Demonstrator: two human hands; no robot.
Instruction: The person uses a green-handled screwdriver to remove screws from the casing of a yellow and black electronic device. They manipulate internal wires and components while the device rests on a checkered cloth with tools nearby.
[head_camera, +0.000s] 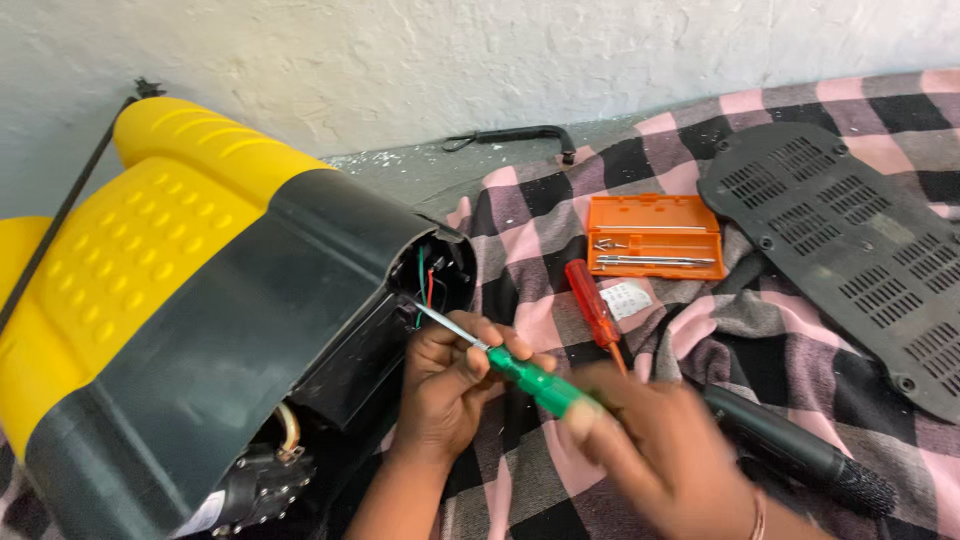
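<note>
Fingers (600, 415) of your right hand (660, 455) hold the green screwdriver (535, 380); your left hand (450, 385) pinches its shaft just beside the yellow-and-black machine (200, 300). A red screwdriver (592, 305) lies just beyond.

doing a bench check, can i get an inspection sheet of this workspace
surface: pink and black checked cloth over a grey floor.
job's things: yellow and black machine lying on its side, end open; green screwdriver with its tip in the opening.
clutter: red screwdriver, orange tool case open, black vented cover, black handle, small paper slip.
grippers: left hand at the opening, fingers around the shaft; right hand blurred, on the green handle.
cables: red, green and black wires inside the opening; black strap by the wall.
surroundings: white rough wall.
</note>
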